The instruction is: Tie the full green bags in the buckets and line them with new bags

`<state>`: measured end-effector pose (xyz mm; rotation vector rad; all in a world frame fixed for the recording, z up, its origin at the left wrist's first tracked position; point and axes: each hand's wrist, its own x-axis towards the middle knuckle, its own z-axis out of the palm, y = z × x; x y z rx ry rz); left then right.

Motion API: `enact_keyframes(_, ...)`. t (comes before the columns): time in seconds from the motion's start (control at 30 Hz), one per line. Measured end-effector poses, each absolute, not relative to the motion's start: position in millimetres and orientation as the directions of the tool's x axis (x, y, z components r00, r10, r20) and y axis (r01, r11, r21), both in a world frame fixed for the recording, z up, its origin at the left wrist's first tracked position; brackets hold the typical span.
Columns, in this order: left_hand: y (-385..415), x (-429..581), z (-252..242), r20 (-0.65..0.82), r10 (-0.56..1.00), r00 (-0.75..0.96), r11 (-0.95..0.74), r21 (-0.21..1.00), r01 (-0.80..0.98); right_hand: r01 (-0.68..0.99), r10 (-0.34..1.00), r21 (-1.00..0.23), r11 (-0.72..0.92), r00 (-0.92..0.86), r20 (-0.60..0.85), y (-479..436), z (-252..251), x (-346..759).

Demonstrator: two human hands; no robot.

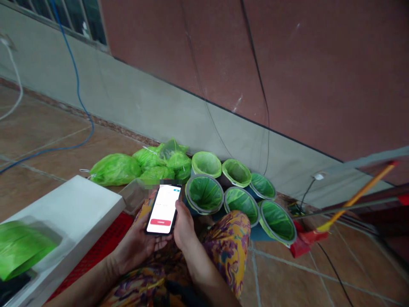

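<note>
A smartphone (162, 211) with a lit white screen and a red button near its bottom is held over my lap. My left hand (137, 241) is under its left side and lower edge, with some fingers showing below. My right hand (184, 224) grips the right side, its thumb at the screen's edge. Patterned yellow and purple trousers (231, 247) cover my legs. Just beyond the phone stand several bins lined with green bags, the nearest bin (204, 194) right behind my knees.
Tied green bags (115, 169) lie along the wall at centre left. A white box top (79, 209) with a folded green bag (24, 247) is at left, beside a red basket (96, 249). A red dustpan (303, 243), a yellow handle (361, 194) and a blue cable (78, 81) are around.
</note>
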<state>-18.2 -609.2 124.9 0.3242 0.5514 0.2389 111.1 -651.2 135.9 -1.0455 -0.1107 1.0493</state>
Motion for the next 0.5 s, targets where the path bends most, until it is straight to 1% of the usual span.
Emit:
enact_keyframes(0.13,-609.9,-17.4,131.0,-0.466,0.288,0.836,0.933,0.335,-0.135,-0.650,0.751,-0.755,0.090,0.542,-0.377,-650.2,130.1,111.8)
enact_keyframes(0.33,-611.9,-15.9,135.1,-0.490,0.338,0.803,0.911,0.384,-0.149,-0.652,0.761,-0.752,0.099,0.537,-0.365,-650.4,129.2,110.8)
enact_keyframes(0.5,-610.6,-15.2,131.3,-0.522,0.330,0.787,0.911,0.394,-0.120,-0.655,0.758,-0.747,0.114,0.543,-0.361,-650.5,129.6,110.5)
